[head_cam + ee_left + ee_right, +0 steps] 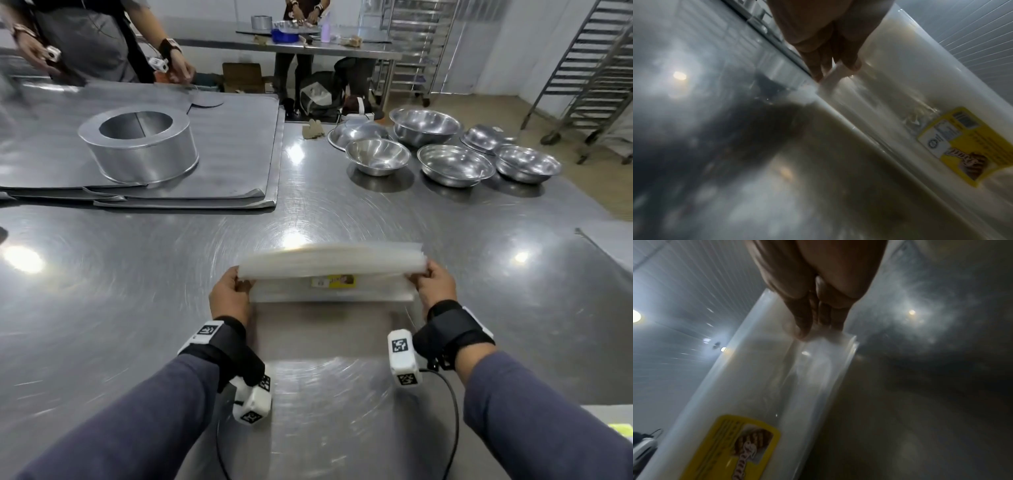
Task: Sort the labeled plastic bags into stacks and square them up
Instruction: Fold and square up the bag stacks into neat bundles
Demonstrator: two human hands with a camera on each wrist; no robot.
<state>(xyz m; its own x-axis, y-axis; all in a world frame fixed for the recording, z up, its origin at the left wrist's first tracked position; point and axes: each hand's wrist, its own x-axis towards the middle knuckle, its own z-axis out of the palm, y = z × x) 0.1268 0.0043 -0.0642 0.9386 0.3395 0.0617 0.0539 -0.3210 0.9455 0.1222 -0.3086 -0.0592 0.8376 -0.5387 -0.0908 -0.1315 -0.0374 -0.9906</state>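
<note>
A thick stack of clear plastic bags [330, 265] stands on its long edge on the steel table [137, 291], leaning over toward me. A yellow label [337, 281] shows on its near face, also the label [962, 146] in the left wrist view and the label [740, 449] in the right wrist view. My left hand [233, 291] grips the stack's left end, thumb in front and fingers [818, 68] behind. My right hand [433, 284] grips the right end the same way, its fingers [813, 318] pinching the bag edges [830, 345].
Several steel bowls [455, 164] sit at the far right. A metal ring mould [140, 144] rests on grey sheets [222, 171] at the far left, where another person [96, 37] stands. A sheet edge [609, 246] lies at the right. Wheeled racks [589, 75] stand beyond.
</note>
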